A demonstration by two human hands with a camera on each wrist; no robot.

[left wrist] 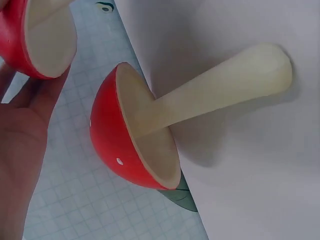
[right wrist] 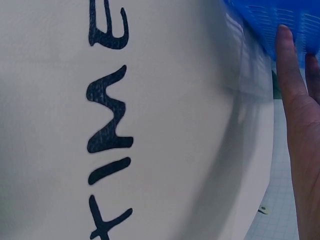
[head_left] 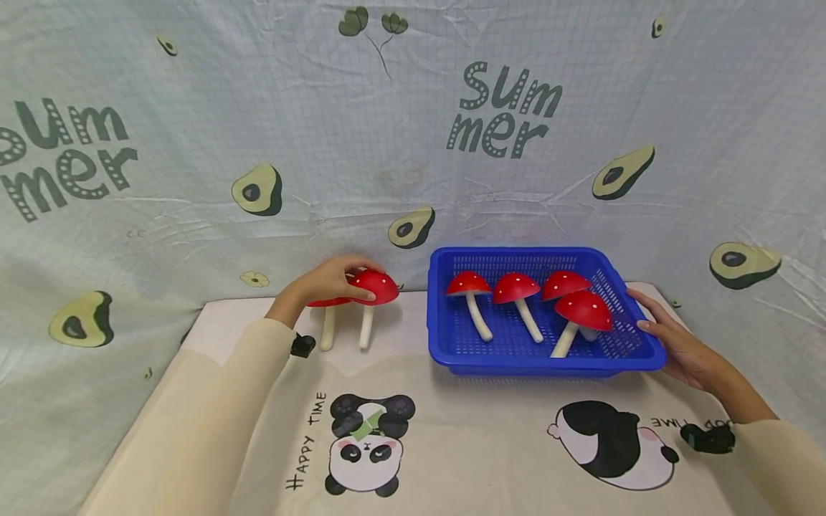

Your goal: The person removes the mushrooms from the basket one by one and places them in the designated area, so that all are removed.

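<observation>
My left hand (head_left: 335, 278) grips the red cap of a toy mushroom (head_left: 377, 288), fingers over the top and thumb at the front, its white stem pointing down. Beside it another toy mushroom (left wrist: 135, 132) stands on its stem, its cap partly behind the hand in the head view. A blue plastic basket (head_left: 434, 315) is at the right with several red-capped mushrooms (head_left: 516, 289) lying in it. My right hand (head_left: 684, 351) holds the basket's right side, thumb at the rim and fingers along the outer wall (right wrist: 267, 30).
The table (head_left: 477, 444) has a pale cloth printed with pandas and lettering. Right behind it hangs a light cloth (head_left: 348, 165) with avocado prints, close to the mushrooms and the basket's back edge.
</observation>
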